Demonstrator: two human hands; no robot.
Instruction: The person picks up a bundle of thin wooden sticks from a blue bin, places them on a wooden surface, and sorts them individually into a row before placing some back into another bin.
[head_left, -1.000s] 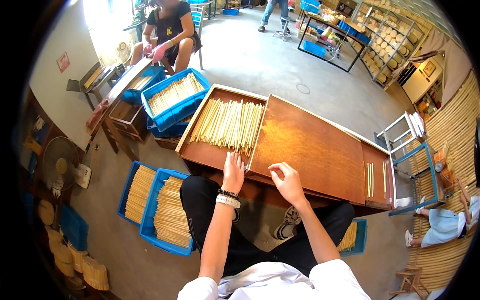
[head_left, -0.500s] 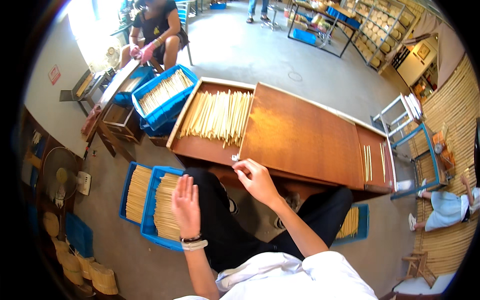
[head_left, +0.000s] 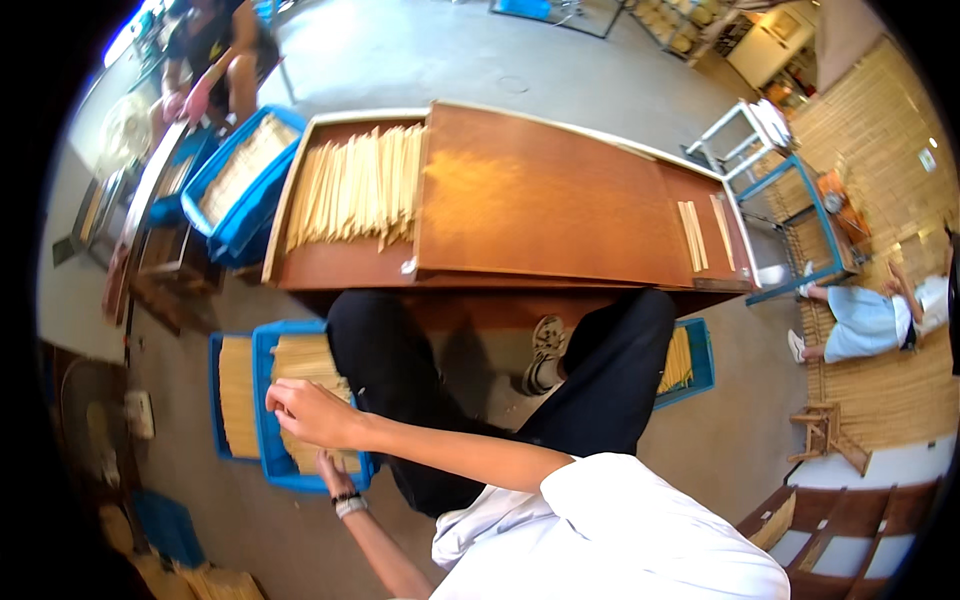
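Note:
Both my hands are at a blue crate (head_left: 265,440) of thin pale wooden sticks (head_left: 300,352), on the floor left of my knee. Above the sticks, my right hand (head_left: 318,414) reaches across my lap with its fingers curled in near the crate's left side, and no stick shows in them. My left hand (head_left: 334,474) is lower, by the crate's near end, its fingers stretched toward the sticks. The right forearm passes in front of part of the crate. Whether either hand touches the sticks I cannot tell.
Ahead stands a brown wooden table (head_left: 540,200) with a stick pile (head_left: 360,190) at its left and several sticks (head_left: 692,237) at its right. More blue crates (head_left: 240,180) are around. A person in pink gloves (head_left: 195,100) sits far left; another person (head_left: 865,325) is at right.
My right hand has swung left and down from the table's edge to the stick crate. My left hand has moved lower, to the crate's near end. The view has shifted.

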